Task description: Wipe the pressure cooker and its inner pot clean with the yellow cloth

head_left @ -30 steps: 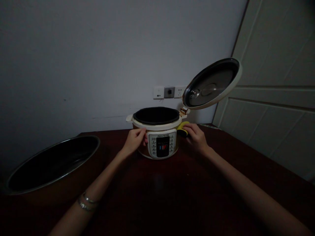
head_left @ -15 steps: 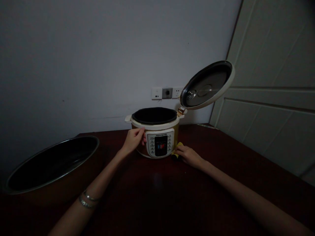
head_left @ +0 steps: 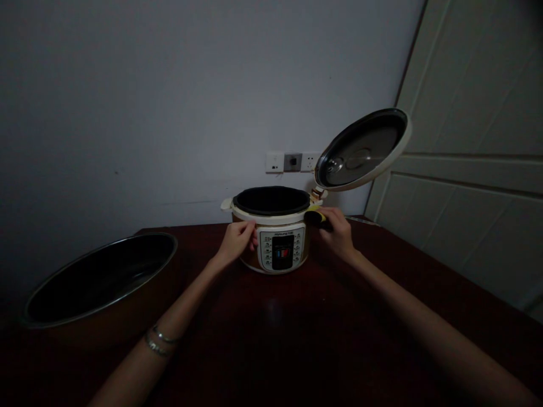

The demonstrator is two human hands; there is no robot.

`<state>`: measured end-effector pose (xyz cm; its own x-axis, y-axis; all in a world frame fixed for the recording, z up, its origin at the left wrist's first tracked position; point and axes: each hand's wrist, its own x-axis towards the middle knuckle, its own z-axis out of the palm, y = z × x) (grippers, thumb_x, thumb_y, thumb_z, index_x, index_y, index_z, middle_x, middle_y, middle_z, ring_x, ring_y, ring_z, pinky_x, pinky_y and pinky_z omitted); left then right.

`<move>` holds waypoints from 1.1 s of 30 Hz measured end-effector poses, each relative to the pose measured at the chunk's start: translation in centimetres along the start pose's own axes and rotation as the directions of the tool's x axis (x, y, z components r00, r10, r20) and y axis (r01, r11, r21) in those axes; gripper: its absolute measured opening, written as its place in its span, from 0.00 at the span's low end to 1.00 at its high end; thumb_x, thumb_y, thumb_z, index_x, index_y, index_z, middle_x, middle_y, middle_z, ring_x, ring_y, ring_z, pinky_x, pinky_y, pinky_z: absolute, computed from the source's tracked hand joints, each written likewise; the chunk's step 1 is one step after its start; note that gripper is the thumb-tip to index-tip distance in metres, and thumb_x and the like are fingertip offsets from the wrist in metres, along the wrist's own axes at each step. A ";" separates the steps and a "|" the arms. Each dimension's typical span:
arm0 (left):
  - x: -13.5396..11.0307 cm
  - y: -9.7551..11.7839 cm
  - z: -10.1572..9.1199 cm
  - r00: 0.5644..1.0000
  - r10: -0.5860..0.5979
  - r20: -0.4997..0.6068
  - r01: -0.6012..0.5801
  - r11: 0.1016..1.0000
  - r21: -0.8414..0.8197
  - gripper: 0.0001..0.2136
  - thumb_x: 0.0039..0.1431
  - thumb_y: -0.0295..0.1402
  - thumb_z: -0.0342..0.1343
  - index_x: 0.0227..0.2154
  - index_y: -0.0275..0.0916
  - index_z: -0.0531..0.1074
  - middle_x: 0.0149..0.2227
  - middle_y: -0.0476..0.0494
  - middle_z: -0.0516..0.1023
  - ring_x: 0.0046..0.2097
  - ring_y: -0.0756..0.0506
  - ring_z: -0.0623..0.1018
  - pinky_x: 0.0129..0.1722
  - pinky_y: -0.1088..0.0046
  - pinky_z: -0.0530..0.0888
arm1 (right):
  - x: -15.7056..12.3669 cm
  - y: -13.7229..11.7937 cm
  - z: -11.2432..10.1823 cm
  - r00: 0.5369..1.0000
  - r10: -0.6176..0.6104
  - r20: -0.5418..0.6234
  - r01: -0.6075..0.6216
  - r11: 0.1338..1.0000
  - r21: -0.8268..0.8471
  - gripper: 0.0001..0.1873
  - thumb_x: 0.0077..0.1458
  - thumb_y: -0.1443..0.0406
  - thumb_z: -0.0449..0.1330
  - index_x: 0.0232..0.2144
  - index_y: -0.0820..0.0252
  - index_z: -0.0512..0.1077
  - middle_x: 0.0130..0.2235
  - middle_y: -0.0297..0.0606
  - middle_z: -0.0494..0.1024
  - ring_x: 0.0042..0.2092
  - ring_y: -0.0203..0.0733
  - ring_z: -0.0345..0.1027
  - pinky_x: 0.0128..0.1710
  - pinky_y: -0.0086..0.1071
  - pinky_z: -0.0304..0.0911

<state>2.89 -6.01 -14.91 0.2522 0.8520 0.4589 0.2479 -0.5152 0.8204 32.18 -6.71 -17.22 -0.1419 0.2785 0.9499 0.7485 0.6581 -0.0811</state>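
A white-and-gold electric pressure cooker [head_left: 251, 261] stands on the table, its control panel facing me. Its round lid [head_left: 362, 155] is raised on a hinge at the right, and the inside of the pot looks dark. My left hand [head_left: 236, 242] is closed at the front left of the cooker, thumb and fingertips against its rim. In my right hand [head_left: 339, 233] is a yellow-and-black sponge [head_left: 315, 217], held at the right side of the cooker's rim, just below the hinge.
To the left, a large inner pot [head_left: 123, 308] with a dark inside rests on the dark red table [head_left: 271, 339]. Behind the cooker, wall sockets [head_left: 292, 162] are set in the wall. A pale panelled door [head_left: 470, 186] rises on the right.
My right hand has raised the sponge from the cooker's lower right side to its upper rim. My left hand keeps its place at the cooker's front; the view has shifted slightly.
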 end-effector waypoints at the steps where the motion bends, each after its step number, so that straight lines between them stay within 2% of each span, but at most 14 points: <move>1: 0.0 0.0 0.0 1.000 0.001 -0.003 -0.001 1.000 0.005 0.21 0.61 0.46 0.46 0.20 0.36 0.68 0.18 0.48 0.72 0.17 0.53 0.70 0.18 0.78 0.66 | -0.4 -0.2 0.2 1.000 -0.007 0.002 0.007 1.000 0.002 0.20 0.46 0.75 0.54 0.44 0.57 0.69 0.42 0.43 0.72 0.45 0.48 0.67 0.45 0.44 0.66; 4: -0.1 0.0 0.1 1.000 -0.001 -0.011 0.001 1.000 0.009 0.21 0.61 0.46 0.47 0.19 0.36 0.68 0.17 0.49 0.72 0.17 0.53 0.70 0.18 0.78 0.66 | -2.7 -0.3 0.5 0.998 -0.020 0.062 0.019 1.000 0.014 0.15 0.51 0.73 0.55 0.42 0.58 0.70 0.40 0.44 0.74 0.44 0.48 0.68 0.43 0.43 0.67; 9: -0.1 0.1 0.2 1.000 -0.004 -0.029 0.003 1.000 -0.004 0.21 0.60 0.47 0.47 0.19 0.36 0.68 0.17 0.49 0.71 0.17 0.52 0.70 0.18 0.78 0.65 | -7.0 -0.5 0.1 0.952 -0.020 0.305 0.006 0.999 0.047 0.16 0.51 0.73 0.54 0.42 0.59 0.72 0.41 0.46 0.75 0.45 0.48 0.69 0.44 0.43 0.68; 11: -0.1 0.2 0.2 0.999 -0.006 -0.033 0.006 1.000 -0.002 0.21 0.60 0.47 0.47 0.19 0.36 0.68 0.17 0.50 0.71 0.17 0.52 0.70 0.17 0.78 0.65 | -8.2 -0.9 -0.2 0.895 -0.015 0.447 -0.007 0.999 0.048 0.17 0.49 0.75 0.53 0.41 0.59 0.73 0.42 0.45 0.76 0.45 0.47 0.70 0.44 0.42 0.69; 13: -0.1 0.2 0.2 0.999 -0.005 -0.035 0.005 1.000 0.003 0.21 0.60 0.47 0.47 0.19 0.36 0.68 0.17 0.50 0.71 0.17 0.52 0.70 0.17 0.78 0.65 | -8.8 -1.5 -0.3 0.806 -0.029 0.591 -0.003 0.999 0.053 0.19 0.47 0.77 0.53 0.40 0.59 0.74 0.43 0.43 0.77 0.45 0.46 0.71 0.45 0.41 0.69; 15: -0.2 0.2 0.2 1.000 -0.003 -0.027 0.003 1.000 0.005 0.21 0.60 0.47 0.47 0.20 0.36 0.68 0.17 0.49 0.72 0.17 0.52 0.70 0.18 0.78 0.65 | -8.8 -2.3 -0.6 0.727 -0.040 0.685 -0.012 0.997 0.072 0.22 0.44 0.79 0.53 0.39 0.58 0.74 0.43 0.41 0.77 0.45 0.45 0.71 0.46 0.41 0.68; 16: -0.2 0.3 0.1 1.000 -0.003 -0.018 0.004 1.000 0.006 0.21 0.60 0.47 0.47 0.20 0.36 0.68 0.18 0.49 0.72 0.17 0.52 0.70 0.18 0.78 0.66 | -8.6 -2.8 -0.7 0.708 -0.042 0.705 -0.032 0.995 0.092 0.23 0.44 0.80 0.53 0.40 0.58 0.74 0.43 0.40 0.78 0.46 0.44 0.71 0.47 0.41 0.67; 19: -0.2 0.4 -0.1 1.000 0.001 -0.008 0.000 0.998 0.063 0.21 0.60 0.47 0.47 0.20 0.36 0.69 0.17 0.49 0.72 0.18 0.51 0.71 0.19 0.77 0.67 | -7.0 -4.9 -1.3 0.730 -0.021 0.683 -0.156 0.968 0.196 0.22 0.44 0.79 0.54 0.41 0.59 0.73 0.43 0.40 0.77 0.45 0.42 0.71 0.47 0.38 0.66; 23: -0.5 1.9 -0.7 0.990 0.072 -0.121 -0.040 0.969 0.244 0.22 0.59 0.47 0.48 0.17 0.37 0.70 0.16 0.48 0.71 0.20 0.50 0.72 0.21 0.77 0.67 | -3.6 -8.6 -2.4 0.805 0.052 0.591 -0.312 0.885 0.347 0.09 0.51 0.70 0.59 0.36 0.58 0.74 0.37 0.37 0.77 0.38 0.40 0.71 0.39 0.34 0.68; 25: -1.0 3.5 -0.8 0.985 0.100 -0.141 -0.062 0.966 0.251 0.22 0.58 0.47 0.48 0.17 0.37 0.71 0.17 0.48 0.71 0.21 0.50 0.71 0.22 0.77 0.68 | -2.0 -10.2 -2.8 0.851 0.114 0.513 -0.354 0.846 0.399 0.05 0.53 0.65 0.61 0.35 0.56 0.74 0.38 0.37 0.76 0.39 0.41 0.71 0.39 0.35 0.68; 27: -2.0 5.3 -0.4 0.997 0.081 -0.017 -0.077 0.983 0.169 0.20 0.58 0.46 0.49 0.20 0.36 0.73 0.19 0.46 0.73 0.23 0.50 0.72 0.23 0.76 0.69 | -0.8 -11.3 -2.9 0.886 0.208 0.414 -0.393 0.810 0.435 0.07 0.52 0.61 0.63 0.34 0.55 0.75 0.39 0.38 0.76 0.41 0.43 0.70 0.40 0.36 0.68; 29: -3.0 6.9 0.3 0.972 0.055 0.228 -0.069 0.996 0.055 0.16 0.56 0.43 0.52 0.26 0.36 0.76 0.25 0.44 0.77 0.26 0.49 0.74 0.24 0.76 0.70 | -0.3 -11.8 -2.8 0.885 0.327 0.332 -0.453 0.772 0.447 0.10 0.49 0.58 0.65 0.34 0.55 0.75 0.39 0.38 0.77 0.41 0.45 0.71 0.37 0.36 0.69; 31: -3.8 7.7 1.2 0.924 0.068 0.376 -0.071 0.997 -0.006 0.12 0.52 0.40 0.58 0.33 0.36 0.77 0.30 0.43 0.79 0.31 0.48 0.76 0.28 0.75 0.71 | -0.3 -11.9 -2.4 0.843 0.455 0.286 -0.537 0.719 0.441 0.14 0.45 0.56 0.66 0.35 0.55 0.75 0.37 0.38 0.78 0.37 0.45 0.72 0.34 0.36 0.70; 33: -4.1 7.6 2.0 0.921 0.066 0.383 -0.054 0.998 -0.042 0.12 0.48 0.36 0.62 0.36 0.37 0.77 0.32 0.43 0.79 0.33 0.48 0.76 0.32 0.74 0.72 | -0.7 -11.8 -2.1 0.782 0.563 0.267 -0.618 0.649 0.444 0.20 0.41 0.54 0.68 0.37 0.56 0.74 0.36 0.38 0.79 0.35 0.46 0.72 0.32 0.37 0.70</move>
<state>5.63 -13.62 -11.26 0.6073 0.7153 0.3458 0.1948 -0.5560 0.8080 24.84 -16.14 -16.27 0.1371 0.7749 0.6170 0.2854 0.5655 -0.7738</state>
